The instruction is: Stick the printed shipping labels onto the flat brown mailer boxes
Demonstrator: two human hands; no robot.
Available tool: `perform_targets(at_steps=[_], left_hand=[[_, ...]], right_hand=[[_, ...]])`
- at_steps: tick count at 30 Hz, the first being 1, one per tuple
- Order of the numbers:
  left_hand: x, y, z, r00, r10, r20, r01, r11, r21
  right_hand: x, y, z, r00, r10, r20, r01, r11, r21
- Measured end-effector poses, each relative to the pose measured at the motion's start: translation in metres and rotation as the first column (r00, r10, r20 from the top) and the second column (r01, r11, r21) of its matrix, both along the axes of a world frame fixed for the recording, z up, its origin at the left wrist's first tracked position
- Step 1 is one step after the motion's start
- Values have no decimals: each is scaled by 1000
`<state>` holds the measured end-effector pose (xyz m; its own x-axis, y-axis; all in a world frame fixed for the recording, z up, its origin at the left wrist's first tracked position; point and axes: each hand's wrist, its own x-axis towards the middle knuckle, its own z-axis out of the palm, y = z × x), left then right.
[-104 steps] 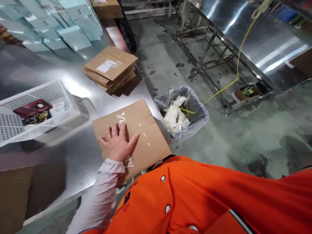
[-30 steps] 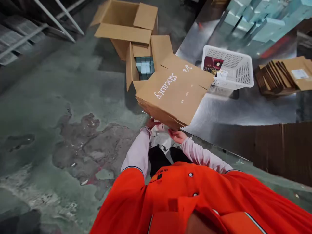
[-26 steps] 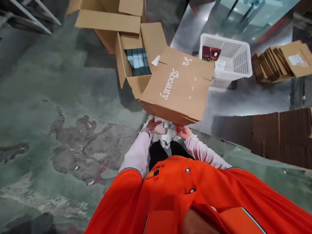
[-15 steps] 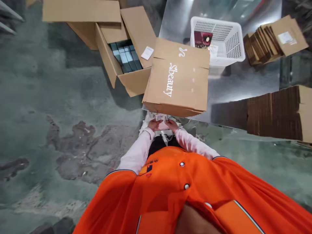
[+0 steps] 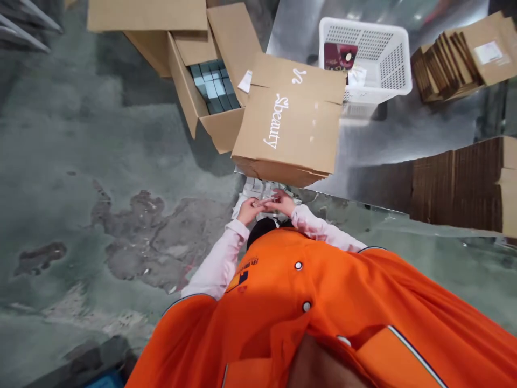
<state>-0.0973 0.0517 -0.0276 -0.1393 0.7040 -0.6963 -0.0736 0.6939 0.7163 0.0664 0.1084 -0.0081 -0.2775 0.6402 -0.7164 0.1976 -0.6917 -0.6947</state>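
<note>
Both my hands meet low in front of me, just under the table edge. My left hand (image 5: 247, 209) and my right hand (image 5: 283, 202) pinch a small thin pale item (image 5: 264, 202) between them; I cannot make out what it is. Beneath them lies a pile of white papers or bags (image 5: 258, 189). Right above my hands a stack of flat brown cartons printed "Sbeauty" (image 5: 291, 124) overhangs the corner of the steel table (image 5: 388, 145).
An open carton of teal boxes (image 5: 214, 91) stands on the floor left of the table. On the table are a white perforated basket (image 5: 379, 64) with a dark red pack, flat cartons (image 5: 456, 59) and a standing row of brown cardboard (image 5: 456, 183).
My view swung from the bin side to the floor left of the table. My left hand left the carton top; both hands dropped below the table edge and closed on a small pale item.
</note>
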Motion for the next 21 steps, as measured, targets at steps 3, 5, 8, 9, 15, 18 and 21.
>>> perform_targets(at_steps=[3, 5, 8, 9, 15, 18, 21], left_hand=[[2, -5, 36, 943, -150, -298, 224, 947, 231], [6, -2, 61, 907, -148, -394, 296, 890, 347], [16, 7, 94, 925, -57, -376, 251, 834, 491], [20, 11, 103, 937, -24, -349, 221, 814, 538], [47, 33, 122, 998, -61, 17, 43, 843, 536], [51, 42, 115, 977, -129, 169, 52, 915, 401], [46, 49, 107, 955, -96, 281, 4, 950, 311]], right_hand=[[11, 17, 46, 922, 381, 65, -352, 756, 551], [17, 29, 77, 820, 532, 209, -482, 448, 753], [25, 37, 123, 787, 477, 390, -503, 133, 854], [28, 38, 139, 799, 426, 425, -495, 65, 867], [42, 75, 214, 901, 152, 407, -406, -38, 913], [39, 142, 205, 933, 28, 360, -361, 105, 927], [27, 210, 168, 893, -84, 442, -386, 363, 848]])
